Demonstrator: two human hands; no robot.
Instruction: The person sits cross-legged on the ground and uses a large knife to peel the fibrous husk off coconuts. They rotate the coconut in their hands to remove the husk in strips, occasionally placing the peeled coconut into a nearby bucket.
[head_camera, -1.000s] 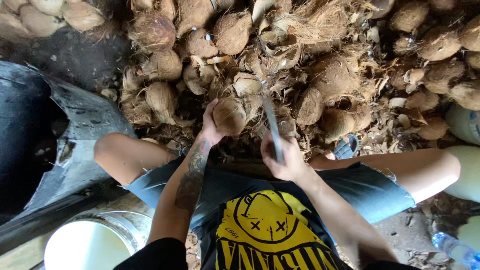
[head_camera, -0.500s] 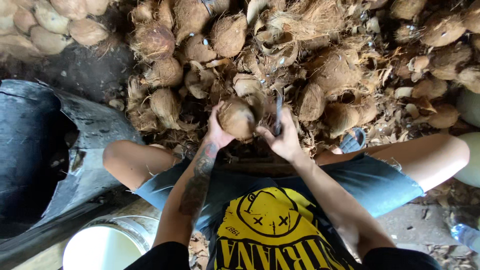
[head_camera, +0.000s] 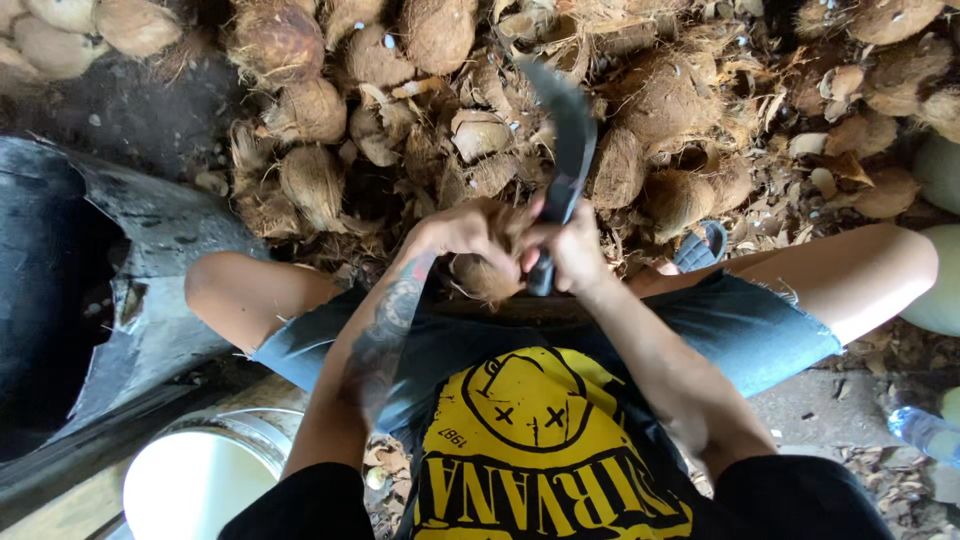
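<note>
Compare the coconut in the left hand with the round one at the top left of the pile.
The held coconut is mostly hidden by the left hand and looks smaller; the pile coconut lies untouched, fully shown, with frayed husk. Both are brown and fibrous.

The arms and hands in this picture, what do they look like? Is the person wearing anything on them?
Both hands, the left hand and the right hand, are bare, no gloves. The left forearm has a dark tattoo. Short black sleeves cover the upper arms.
</note>
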